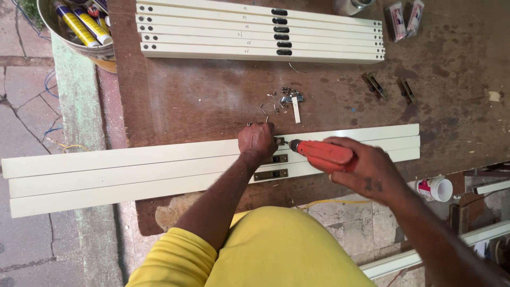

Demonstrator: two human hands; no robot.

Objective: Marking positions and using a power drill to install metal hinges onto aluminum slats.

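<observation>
Nearest to me I see my yellow-sleeved left arm running up from the bottom edge, bent forward so that my left hand sits knuckles-up on the far one of three long cream profiles lying side by side across the brown table. That hand is clenched, fingers curled down against the profile just left of a small brown metal fitting; I cannot tell what, if anything, it pinches underneath. My right arm comes in bare from the lower right corner, wrist angled left, and my right hand is wrapped around the body of an orange power drill. The drill lies nearly level, pointing left, its dark nose touching the fitting just beside my left knuckles. Two more brown fittings sit on the middle and near profiles, directly nearer than the one under the drill. At the near right a white cup stands below the table edge. Beyond my hands a small scatter of screws lies on the bare table. Farther still is a stack of shorter cream profiles with dark slots, and at the far left a bucket holding sealant tubes.
</observation>
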